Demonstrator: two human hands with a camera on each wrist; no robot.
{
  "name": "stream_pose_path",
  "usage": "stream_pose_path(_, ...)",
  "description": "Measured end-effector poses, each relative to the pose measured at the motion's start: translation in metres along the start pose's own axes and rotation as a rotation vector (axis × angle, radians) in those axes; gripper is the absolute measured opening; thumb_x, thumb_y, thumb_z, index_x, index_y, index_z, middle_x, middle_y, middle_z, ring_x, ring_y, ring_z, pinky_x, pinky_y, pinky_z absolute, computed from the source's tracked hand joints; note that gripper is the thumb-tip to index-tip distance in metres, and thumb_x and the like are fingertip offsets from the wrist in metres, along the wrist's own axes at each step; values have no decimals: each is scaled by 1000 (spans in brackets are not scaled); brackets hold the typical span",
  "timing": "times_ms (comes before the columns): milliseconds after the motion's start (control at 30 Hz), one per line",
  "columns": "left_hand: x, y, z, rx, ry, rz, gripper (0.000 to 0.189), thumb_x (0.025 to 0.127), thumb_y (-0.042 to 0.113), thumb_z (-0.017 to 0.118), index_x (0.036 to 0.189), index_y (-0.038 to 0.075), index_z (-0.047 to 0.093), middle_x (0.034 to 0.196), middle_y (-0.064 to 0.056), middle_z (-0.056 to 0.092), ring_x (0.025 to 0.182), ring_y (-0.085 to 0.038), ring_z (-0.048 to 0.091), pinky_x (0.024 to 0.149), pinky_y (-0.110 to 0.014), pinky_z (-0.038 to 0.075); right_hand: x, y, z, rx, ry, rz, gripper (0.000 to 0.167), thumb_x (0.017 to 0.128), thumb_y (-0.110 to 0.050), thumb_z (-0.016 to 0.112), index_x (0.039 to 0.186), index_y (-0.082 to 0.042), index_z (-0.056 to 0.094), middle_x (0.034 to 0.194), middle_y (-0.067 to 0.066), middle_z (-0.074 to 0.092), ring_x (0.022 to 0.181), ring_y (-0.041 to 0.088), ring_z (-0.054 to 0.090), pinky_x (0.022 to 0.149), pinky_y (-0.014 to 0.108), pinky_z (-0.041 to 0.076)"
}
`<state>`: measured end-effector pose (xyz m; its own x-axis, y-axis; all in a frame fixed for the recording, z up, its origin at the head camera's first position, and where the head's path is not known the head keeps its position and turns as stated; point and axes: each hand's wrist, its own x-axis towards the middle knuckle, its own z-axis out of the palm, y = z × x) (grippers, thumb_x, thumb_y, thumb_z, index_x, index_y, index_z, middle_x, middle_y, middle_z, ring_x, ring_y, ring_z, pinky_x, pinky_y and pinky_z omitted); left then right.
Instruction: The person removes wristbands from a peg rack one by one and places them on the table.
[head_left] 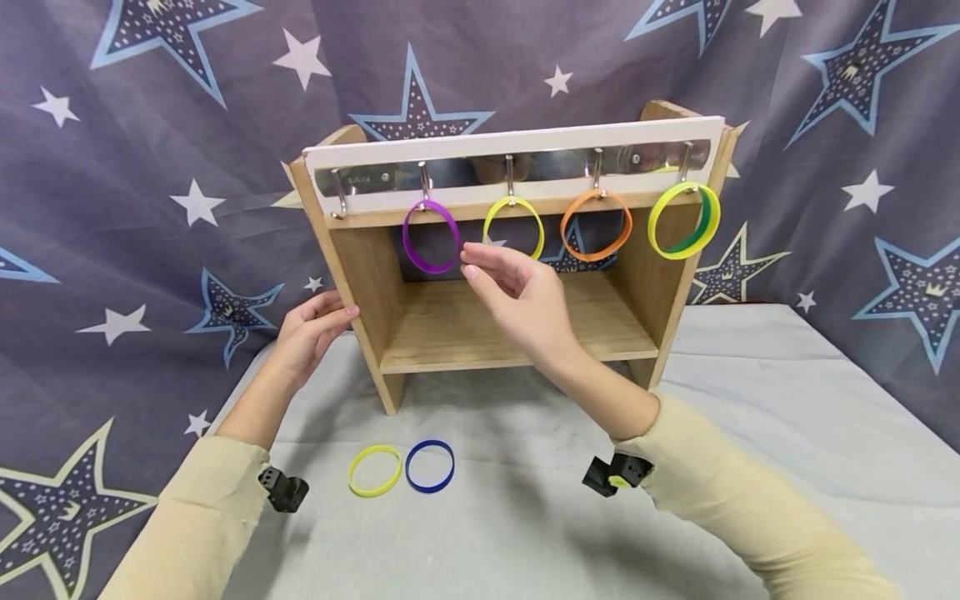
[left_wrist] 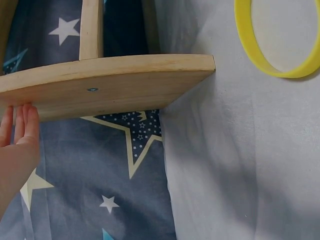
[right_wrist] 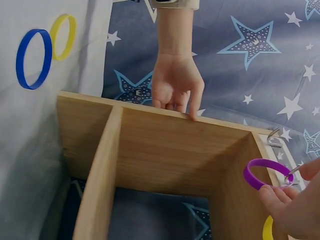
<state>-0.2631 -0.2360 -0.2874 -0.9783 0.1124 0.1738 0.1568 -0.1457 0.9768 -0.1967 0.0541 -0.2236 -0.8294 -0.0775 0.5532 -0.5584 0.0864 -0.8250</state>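
A purple wristband (head_left: pixel 432 237) hangs from the second hook from the left on the metal hook rail (head_left: pixel 465 171). Just right of it is my right hand (head_left: pixel 525 304), fingertips at the band's edge, with a small gap between thumb and fingers in the head view. The right wrist view shows fingers overlapping the purple wristband (right_wrist: pixel 260 170), so contact is hard to judge. With fairly straight fingers, my left hand (head_left: pixel 309 333) rests against the left side panel of the wooden shelf (head_left: pixel 341 275). In the left wrist view, the left fingers (left_wrist: pixel 31 122) touch that panel's outer face.
Farther right on the rail hang a yellow wristband (head_left: pixel 538 225), an orange wristband (head_left: pixel 626 225) and a yellow-and-green pair (head_left: pixel 652 225). The leftmost hook (head_left: pixel 340 196) is bare. A yellow wristband (head_left: pixel 351 475) and a blue wristband (head_left: pixel 452 467) lie on the cloth-covered table (head_left: pixel 525 533).
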Motion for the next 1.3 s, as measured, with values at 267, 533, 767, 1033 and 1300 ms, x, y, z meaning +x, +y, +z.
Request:
stream_pose_path(267, -1, 1, -1, 13, -6, 0, 18, 90, 3, 61, 106, 12, 59, 97, 7, 66, 96, -2, 63, 90, -11, 50, 8, -8, 2, -46, -29, 110, 31, 92, -15, 64, 122, -5, 64, 120, 12, 69, 110, 19, 67, 96, 27, 54)
stream_pose_path(533, -1, 1, -1, 19, -7, 8, 16, 90, 3, 61, 100, 16, 64, 95, 7, 67, 95, -2, 63, 89, -11, 50, 19, -11, 1, -53, -28, 132, 32, 92, -15, 64, 122, -4, 64, 121, 13, 68, 113, 20, 66, 99, 27, 52)
stream_pose_path(767, 0, 0, -1, 11, -12, 24, 17, 90, 3, 61, 100, 15, 65, 96, 6, 68, 95, -2, 64, 89, -11, 51, 27, -10, 3, 42, -29, 193, 31, 92, -14, 64, 121, -2, 64, 119, 16, 68, 106, 25, 68, 90, 28, 57)
stream_pose_path(1033, 1, -1, 0, -11, -33, 36, 18, 90, 0, 60, 99, 15, 66, 95, 5, 69, 93, -3, 65, 88, -12, 52, 30, 0, 9, 124, 1, 177, 29, 90, -6, 65, 117, 4, 65, 113, 23, 69, 93, 26, 72, 82, 29, 60)
stream_pose_path(1300, 1, 0, 0, -35, -28, 31, 18, 90, -1, 60, 98, 14, 66, 94, 4, 68, 93, -3, 65, 89, -12, 52, 31, 11, 14, 79, 68, 104, 27, 85, -9, 72, 108, 4, 68, 103, 22, 72, 75, 15, 72, 73, 25, 60)
